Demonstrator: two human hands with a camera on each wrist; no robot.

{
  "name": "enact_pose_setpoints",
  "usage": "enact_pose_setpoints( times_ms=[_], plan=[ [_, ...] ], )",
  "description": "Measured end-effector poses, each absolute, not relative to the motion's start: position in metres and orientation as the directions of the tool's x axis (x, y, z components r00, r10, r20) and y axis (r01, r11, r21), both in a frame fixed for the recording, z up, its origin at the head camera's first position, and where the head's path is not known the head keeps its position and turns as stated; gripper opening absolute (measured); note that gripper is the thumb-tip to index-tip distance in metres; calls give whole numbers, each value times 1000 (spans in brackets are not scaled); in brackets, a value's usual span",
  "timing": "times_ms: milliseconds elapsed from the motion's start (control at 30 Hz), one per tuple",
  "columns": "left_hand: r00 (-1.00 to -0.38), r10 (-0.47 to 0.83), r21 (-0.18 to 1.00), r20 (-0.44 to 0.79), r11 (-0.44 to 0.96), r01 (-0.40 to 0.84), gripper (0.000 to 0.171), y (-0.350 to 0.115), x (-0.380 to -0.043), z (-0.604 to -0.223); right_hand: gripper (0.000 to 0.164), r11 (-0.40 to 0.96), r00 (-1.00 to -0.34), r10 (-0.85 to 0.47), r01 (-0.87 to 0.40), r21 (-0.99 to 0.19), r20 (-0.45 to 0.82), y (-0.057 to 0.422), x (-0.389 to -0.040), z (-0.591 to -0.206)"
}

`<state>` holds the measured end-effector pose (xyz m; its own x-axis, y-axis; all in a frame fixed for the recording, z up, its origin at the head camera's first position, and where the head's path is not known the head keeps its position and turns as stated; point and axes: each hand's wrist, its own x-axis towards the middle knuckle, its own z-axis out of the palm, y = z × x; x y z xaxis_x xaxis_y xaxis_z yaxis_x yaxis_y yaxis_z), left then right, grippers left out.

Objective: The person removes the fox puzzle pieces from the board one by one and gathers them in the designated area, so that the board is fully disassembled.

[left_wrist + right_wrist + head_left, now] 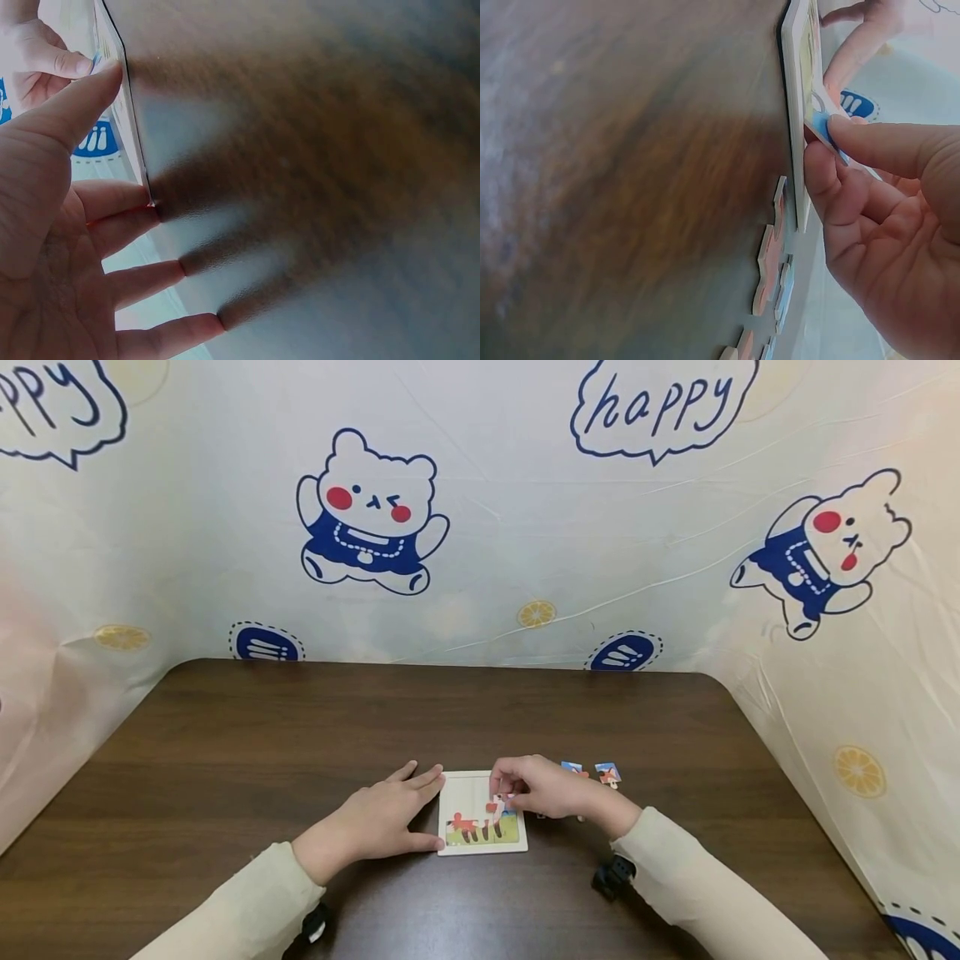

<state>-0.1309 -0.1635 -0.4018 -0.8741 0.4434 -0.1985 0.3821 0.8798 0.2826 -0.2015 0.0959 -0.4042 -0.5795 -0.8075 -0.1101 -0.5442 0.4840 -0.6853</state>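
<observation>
A small white-framed jigsaw tray (442, 810) lies on the table, its lower part filled with green and red picture pieces (480, 833). My left hand (382, 818) is spread flat at its left side, thumb and a fingertip against the frame, the other fingertips on the table. My right hand (543, 787) is over the tray's right side. Between its thumb and fingers it pinches a blue-edged puzzle piece (821, 126), tilted at the tray's edge in the right wrist view. The fingers partly hide this piece in the head view.
Several loose puzzle pieces (769, 270) lie on the table just right of the tray, some partly behind the right forearm. The brown table (360, 710) meets a cartoon-printed cloth (495, 543) at the back and sides. A black wrist device (613, 877) hangs below the right sleeve.
</observation>
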Motion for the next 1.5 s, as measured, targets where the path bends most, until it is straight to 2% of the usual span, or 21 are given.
enact_pose_setpoints(
  times_ms=[467, 767, 1100, 1500],
  plan=[
    [-873, 445, 284, -198, 879, 384, 86, -163, -131, -402, 13, 493, -595, -796, -533, -688, -109, 97, -199, -405],
    [-869, 457, 283, -192, 873, 397, 85, -163, -130, -401, 13, 524, -616, -782, -570, -633, -94, 97, -191, -404],
    [-872, 449, 280, -196, 877, 389, 87, -163, -130, -399, 15, 479, -607, -793, -570, -667, -51, 101, -192, -401],
    [-867, 458, 297, -195, 870, 393, 86, -164, -129, -398, 16, 474, -638, -769, -531, -702, -37, 121, -197, -403]
  ],
)
